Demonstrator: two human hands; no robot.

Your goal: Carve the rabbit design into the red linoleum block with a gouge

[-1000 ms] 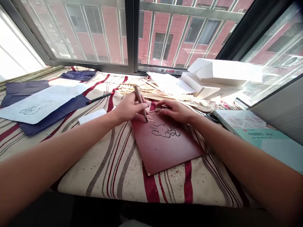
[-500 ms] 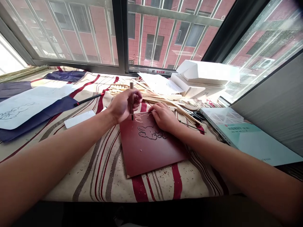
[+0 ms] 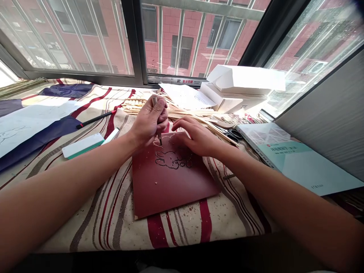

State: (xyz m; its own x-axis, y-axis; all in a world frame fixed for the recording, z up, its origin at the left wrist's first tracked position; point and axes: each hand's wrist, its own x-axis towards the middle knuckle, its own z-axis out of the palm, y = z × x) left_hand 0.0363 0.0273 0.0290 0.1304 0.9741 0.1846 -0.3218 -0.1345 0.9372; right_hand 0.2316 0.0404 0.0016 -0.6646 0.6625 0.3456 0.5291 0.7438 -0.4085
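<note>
My left hand [image 3: 149,121] is wrapped around an upright, slightly tilted carving tool [image 3: 154,101]; the tool's metal tip meets the upper part of a reddish-brown board [image 3: 173,189]. Close to that tip run pale cut lines. A dark-outlined rabbit drawing [image 3: 169,160] lies below them on the board. My right hand [image 3: 196,137] hovers over or rests on the board's upper right, fingers stretched out and bent a little, holding nothing; whether all its fingertips touch the surface I cannot tell. Small crumbs lie on the board and the cloth.
A striped cloth [image 3: 113,212] covers the table. At left are a drawing sheet [image 3: 34,117], a black pen [image 3: 95,119] and a white-green box [image 3: 83,145]. Thin wooden strips [image 3: 196,113], a white box [image 3: 227,96], scissors [image 3: 231,136] and a book [image 3: 301,159] lie behind and right.
My left hand has turned and closed more tightly round the carving tool, whose tip has shifted along the board. My right hand has lifted slightly and its fingers have spread. The view has shifted.
</note>
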